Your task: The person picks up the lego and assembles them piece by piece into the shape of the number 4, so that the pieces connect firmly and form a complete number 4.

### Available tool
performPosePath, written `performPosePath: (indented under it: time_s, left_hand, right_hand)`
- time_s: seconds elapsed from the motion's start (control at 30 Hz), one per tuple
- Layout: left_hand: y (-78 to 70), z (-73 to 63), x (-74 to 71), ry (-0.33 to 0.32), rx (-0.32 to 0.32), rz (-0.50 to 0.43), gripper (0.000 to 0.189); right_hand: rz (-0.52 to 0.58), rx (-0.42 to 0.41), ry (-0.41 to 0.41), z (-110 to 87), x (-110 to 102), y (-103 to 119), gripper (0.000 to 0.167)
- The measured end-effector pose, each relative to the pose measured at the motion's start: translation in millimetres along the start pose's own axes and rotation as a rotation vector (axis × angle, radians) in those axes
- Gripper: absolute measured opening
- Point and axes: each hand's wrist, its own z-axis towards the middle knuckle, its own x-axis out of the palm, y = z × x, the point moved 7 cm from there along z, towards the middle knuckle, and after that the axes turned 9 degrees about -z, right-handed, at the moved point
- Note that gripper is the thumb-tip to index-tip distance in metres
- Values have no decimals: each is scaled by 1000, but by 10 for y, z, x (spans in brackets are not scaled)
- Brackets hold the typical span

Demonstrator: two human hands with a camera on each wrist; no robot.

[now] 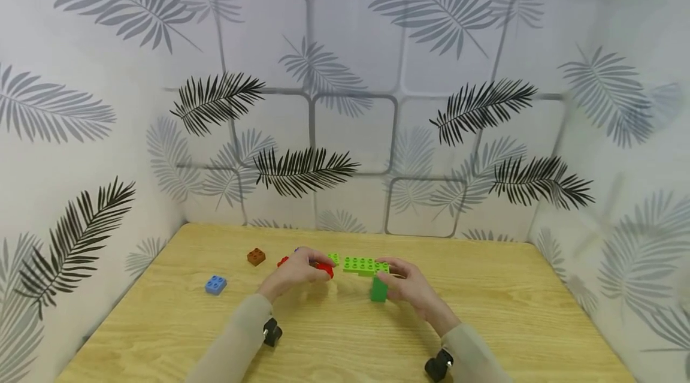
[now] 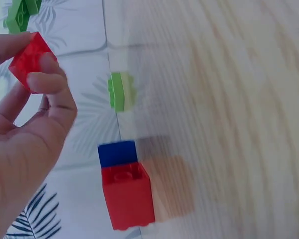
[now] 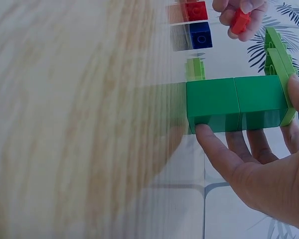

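My left hand [image 1: 291, 275] pinches a red toy building brick [image 2: 27, 64] between thumb and fingers, raised above the table. To its right, a build of two stacked dark green bricks [image 3: 214, 104] stands upright on the table, topped by lime green studded pieces [image 1: 360, 266] that jut out leftward toward the red brick. My right hand [image 1: 415, 293] grips this build from the right, its thumb at the lime top and its fingers along the green side. A gap separates the red brick from the lime pieces.
Behind the left hand stand a red brick [image 2: 128, 199] and a dark blue brick [image 2: 118, 154]. A small lime piece [image 2: 117, 92] rests farther right. On the table's left lie a brown brick [image 1: 256, 256] and a light blue brick [image 1: 215, 285]. A leaf-patterned wall [image 1: 356, 203] borders the table.
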Motion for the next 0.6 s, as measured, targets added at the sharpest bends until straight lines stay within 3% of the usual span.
performPosePath:
  time_s: [0.13, 0.4, 0.6]
  left_hand:
    - [-37, 4, 111, 17, 9, -60, 36]
    - [-63, 81, 266, -42, 61, -58, 48]
    - [-101, 115, 379, -30, 73, -148, 51]
  right_hand:
    - [-6, -4, 0, 1, -5, -14, 49]
    - [-13, -7, 16, 17, 3, -6, 51]
    - [-8, 8, 14, 19, -1, -21, 49]
